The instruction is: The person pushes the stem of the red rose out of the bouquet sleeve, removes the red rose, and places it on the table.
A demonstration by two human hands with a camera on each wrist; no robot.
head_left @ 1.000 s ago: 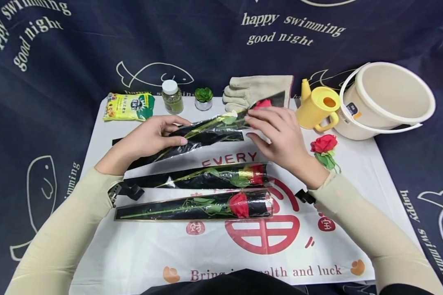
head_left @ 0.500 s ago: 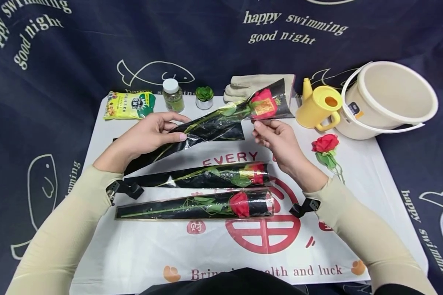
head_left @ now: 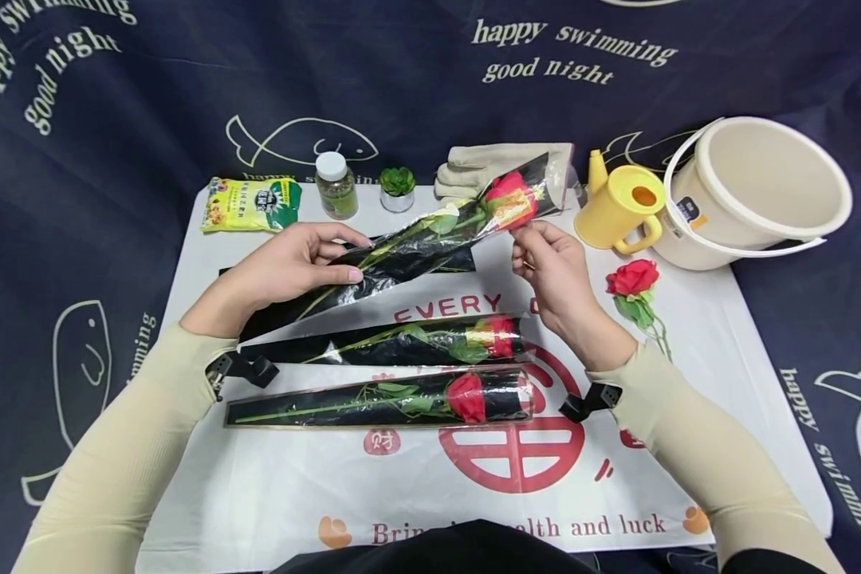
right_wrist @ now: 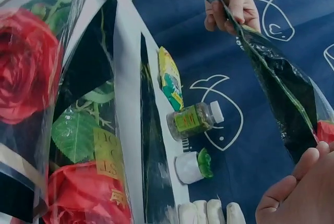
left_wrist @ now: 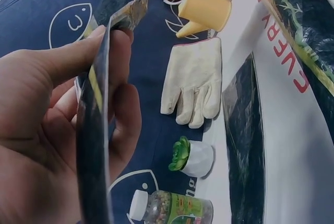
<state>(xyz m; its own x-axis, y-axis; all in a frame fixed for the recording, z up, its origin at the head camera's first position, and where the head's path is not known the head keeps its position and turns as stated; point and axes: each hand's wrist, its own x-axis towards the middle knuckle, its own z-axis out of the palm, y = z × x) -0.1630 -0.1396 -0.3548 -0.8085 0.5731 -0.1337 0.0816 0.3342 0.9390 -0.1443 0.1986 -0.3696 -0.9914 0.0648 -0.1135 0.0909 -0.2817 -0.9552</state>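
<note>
Wrapped rose (head_left: 422, 245) kinda slants right, toward the table's back edge (head_left: 367, 203); my left hand (head_left: 294, 259) pinches low, right hand (head_left: 556, 275) pinches by the bloom (head_left: 508, 199).

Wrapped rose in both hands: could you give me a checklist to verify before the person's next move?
1. Left hand grips the wrapped rose along its stem section: ok.
2. Right hand pinches the lower edge beside the bloom: ok.
3. Bloom inside the sleeve: ok, short of its wide end.
4. Sleeve's narrow end off the white table: cannot tell.
5. Nearest wrapped rose and middle wrapped rose lying on the table: ok.
6. Loose rose sleeved: not ok, it lies bare in front of the yellow watering can.
</note>
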